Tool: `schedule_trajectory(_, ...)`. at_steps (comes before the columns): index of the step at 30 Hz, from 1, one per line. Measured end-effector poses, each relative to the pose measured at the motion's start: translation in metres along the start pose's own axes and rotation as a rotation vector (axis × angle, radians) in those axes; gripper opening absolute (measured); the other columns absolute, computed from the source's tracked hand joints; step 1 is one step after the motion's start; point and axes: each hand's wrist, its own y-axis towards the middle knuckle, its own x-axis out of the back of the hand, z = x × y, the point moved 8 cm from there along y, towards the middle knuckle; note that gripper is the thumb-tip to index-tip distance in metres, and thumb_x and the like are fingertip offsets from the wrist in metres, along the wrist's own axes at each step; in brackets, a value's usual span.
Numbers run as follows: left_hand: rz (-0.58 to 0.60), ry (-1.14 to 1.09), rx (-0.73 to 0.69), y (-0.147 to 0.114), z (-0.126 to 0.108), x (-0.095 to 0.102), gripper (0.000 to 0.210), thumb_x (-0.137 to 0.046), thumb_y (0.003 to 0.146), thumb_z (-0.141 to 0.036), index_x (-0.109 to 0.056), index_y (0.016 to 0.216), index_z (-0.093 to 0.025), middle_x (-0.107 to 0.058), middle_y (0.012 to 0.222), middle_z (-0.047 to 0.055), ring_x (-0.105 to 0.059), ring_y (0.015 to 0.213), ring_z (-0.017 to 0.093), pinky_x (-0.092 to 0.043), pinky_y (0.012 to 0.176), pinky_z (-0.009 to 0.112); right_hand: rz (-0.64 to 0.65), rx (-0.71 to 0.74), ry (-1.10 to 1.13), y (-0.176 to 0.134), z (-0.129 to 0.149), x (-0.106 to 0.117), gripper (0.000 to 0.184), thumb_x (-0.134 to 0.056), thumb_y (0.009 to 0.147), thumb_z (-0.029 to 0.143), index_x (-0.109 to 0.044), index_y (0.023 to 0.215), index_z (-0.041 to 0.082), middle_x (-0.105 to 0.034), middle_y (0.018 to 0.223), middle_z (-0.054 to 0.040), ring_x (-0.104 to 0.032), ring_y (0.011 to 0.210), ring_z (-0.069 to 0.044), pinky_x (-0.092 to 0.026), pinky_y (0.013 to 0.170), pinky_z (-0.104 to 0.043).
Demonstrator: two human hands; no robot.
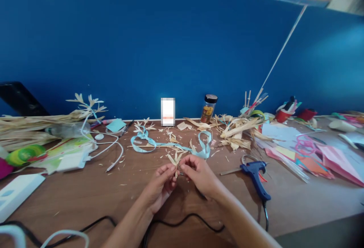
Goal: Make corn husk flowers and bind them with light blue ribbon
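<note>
Husk flower pinched at the middle of a littered tabletop

The left hand (163,181) had its grip closed round the base of a small pale husk flower (175,158), thumb and fingers pinching it just above the tabletop (125,191), petals pointing up and outward. The right hand (199,172) met it from the other side, thumb and fingers drawn together at the petals' edge; whether that grip also grasped the flower could not be told.

Just beyond the hands, a looped light-blue ribbon (144,148) lay along a thin stick (163,146), with another husk flower (145,125) at its left end. Husk scraps were strewn all round. Behind stood a dark-lidded jar (207,110), near the blue partition (142,51), with a heap of husks (239,128) to its right.

A blue glue gun (254,174) lay right of the hands, its nozzle toward them. Farther right were pink paper (339,160) and a red cup (283,116) of pens. On the left, a clear bottle (68,130) rested by more husks (25,123), near a white adapter (72,160) and its cable (121,150). A white box (21,193) sat at the near left, and a black cord (196,215) ran across the near part, passing behind the forearms.
</note>
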Motion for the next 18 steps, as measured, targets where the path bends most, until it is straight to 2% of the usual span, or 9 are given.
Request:
schedule_trajectory(3,-0.009,-0.01,-0.009,0.0,0.0,0.002,0.012,-0.07,0.066,-0.019,-0.061,0.072,-0.013,-0.061,0.063,0.0,-0.052,0.048,0.003,-0.043,0.045,0.011,-0.084,0.084,-0.26,0.003,0.001,0.012,0.01,-0.049,0.078,0.02,-0.058,0.079,0.016,-0.058,0.067,0.0005,-0.052,0.06,-0.012,-0.041,0.058,-0.022)
schedule_trajectory(5,-0.007,-0.007,-0.022,0.001,-0.001,0.002,0.012,-0.069,0.067,-0.019,-0.061,0.073,-0.014,-0.062,0.065,0.0,-0.053,0.05,0.004,-0.044,0.045,0.012,-0.145,0.138,-0.482,0.004,0.004,0.021,0.015,-0.047,0.078,0.017,-0.06,0.086,0.016,-0.062,0.076,-0.0026,-0.055,0.069,-0.015,-0.042,0.066,-0.026)
schedule_trajectory(7,-0.009,-0.004,-0.031,0.001,-0.002,0.003,0.013,-0.069,0.066,-0.018,-0.06,0.074,-0.014,-0.063,0.069,0.001,-0.054,0.051,0.004,-0.045,0.046,0.012,-0.198,0.182,-0.682,0.004,0.008,0.027,0.028,-0.048,0.076,0.014,-0.057,0.103,0.016,-0.063,0.094,-0.0075,-0.056,0.085,-0.019,-0.041,0.077,-0.03)
schedule_trajectory(9,-0.013,-0.005,-0.036,0.002,-0.002,0.004,0.012,-0.069,0.067,-0.018,-0.06,0.074,-0.014,-0.063,0.071,0.001,-0.055,0.052,0.004,-0.046,0.047,0.012,-0.239,0.22,-0.795,0.001,0.014,0.03,0.043,-0.05,0.074,0.012,-0.049,0.117,0.015,-0.055,0.114,-0.0115,-0.049,0.104,-0.023,-0.036,0.088,-0.034)
schedule_trajectory(11,-0.026,-0.007,-0.04,0.004,-0.002,0.006,0.012,-0.069,0.067,-0.017,-0.06,0.074,-0.014,-0.062,0.07,0.0,-0.055,0.053,0.004,-0.046,0.047,0.012,-0.265,0.23,-0.792,-0.004,0.019,0.029,0.04,-0.048,0.077,0.013,-0.049,0.117,0.015,-0.053,0.118,-0.0117,-0.046,0.109,-0.023,-0.034,0.091,-0.035)
schedule_trajectory(14,-0.045,-0.025,-0.06,0.005,-0.003,0.008,0.012,-0.069,0.066,-0.016,-0.06,0.074,-0.015,-0.061,0.066,-0.002,-0.056,0.053,0.004,-0.046,0.048,0.012,-0.172,0.16,-0.574,-0.011,0.018,0.017,0.022,-0.043,0.083,0.022,-0.056,0.1,0.018,-0.063,0.095,-0.0072,-0.057,0.088,-0.018,-0.043,0.076,-0.029)
schedule_trajectory(16,-0.041,-0.045,-0.073,0.006,-0.003,0.008,0.013,-0.07,0.065,-0.015,-0.06,0.072,-0.015,-0.06,0.063,-0.003,-0.056,0.052,0.005,-0.047,0.049,0.013,-0.064,0.107,-0.389,-0.014,0.014,0.002,0.016,-0.046,0.083,0.026,-0.057,0.091,0.018,-0.065,0.081,-0.0039,-0.059,0.073,-0.015,-0.044,0.064,-0.025)
schedule_trajectory(18,-0.029,-0.053,-0.082,0.006,-0.003,0.006,0.012,-0.07,0.065,-0.015,-0.06,0.07,-0.015,-0.06,0.061,-0.004,-0.056,0.052,0.005,-0.046,0.05,0.013,-0.037,0.079,-0.282,-0.016,0.01,-0.006,0.012,-0.051,0.079,0.026,-0.056,0.084,0.017,-0.064,0.074,-0.0021,-0.058,0.068,-0.014,-0.044,0.062,-0.023)
